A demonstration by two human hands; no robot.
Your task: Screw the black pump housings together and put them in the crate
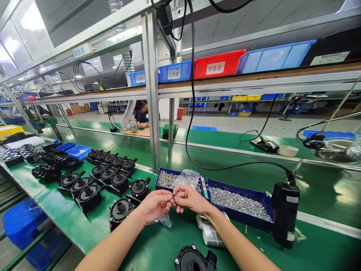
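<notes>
A small metal part (173, 197) is being held above the bench (158, 248), in front of the far edge; it is too small to identify. The left hand (158, 205) is pinching the part between thumb and forefinger. The right hand (188, 198) is meeting it from the opposite side, its fingers also pinching the part. A clear bag (166, 220) is lying below the left hand. White containers (213, 235) are lying under the right forearm.

Beyond the hands, a screw tray (161, 188) is standing at the far edge, with a plastic bag (188, 177) resting on it. To its right, a blue tray (242, 217) is holding small metal pieces (239, 201). A black tool (286, 214) with a cord (239, 166) is standing upright in view at that tray's right end.

Toward the near edge, one black housing (194, 259) is lying before the hands. More housings (108, 174) are standing in rows toward the bench's left end. Above the far edge, a shelf (254, 82) is carrying a red bin (218, 64).
</notes>
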